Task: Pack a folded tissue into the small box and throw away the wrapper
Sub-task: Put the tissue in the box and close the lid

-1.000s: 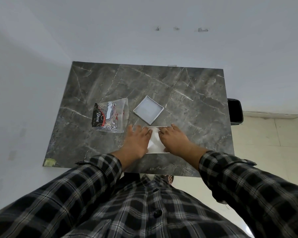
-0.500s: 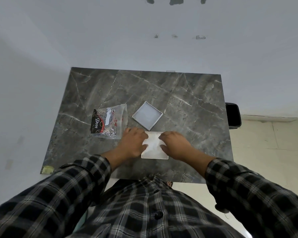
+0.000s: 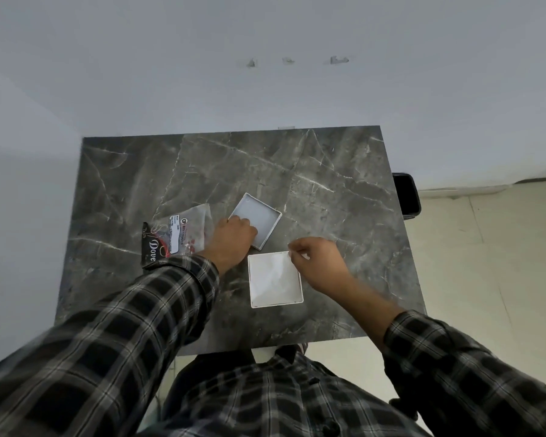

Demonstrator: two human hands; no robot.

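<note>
A small white square box (image 3: pixel 267 302) lies on the grey marble table (image 3: pixel 328 190) near its front edge, with a folded white tissue (image 3: pixel 273 277) flat inside it. My right hand (image 3: pixel 319 263) has curled fingers pinched at the box's far right corner. A second shallow white square piece, the lid (image 3: pixel 265 216), lies tilted just behind the box. My left hand (image 3: pixel 234 238) grips the lid's near left corner. The wrapper (image 3: pixel 177 234), clear plastic with a black printed end, lies left of the lid, partly under my left wrist.
A black bin (image 3: pixel 407 197) stands on the floor just off the table's right edge. White walls close the table in at the back and left. My plaid sleeves fill the foreground.
Both hands have come off the tissue in the box. My left hand moved back and left onto the lid. My right hand shifted to the box's far right corner.
</note>
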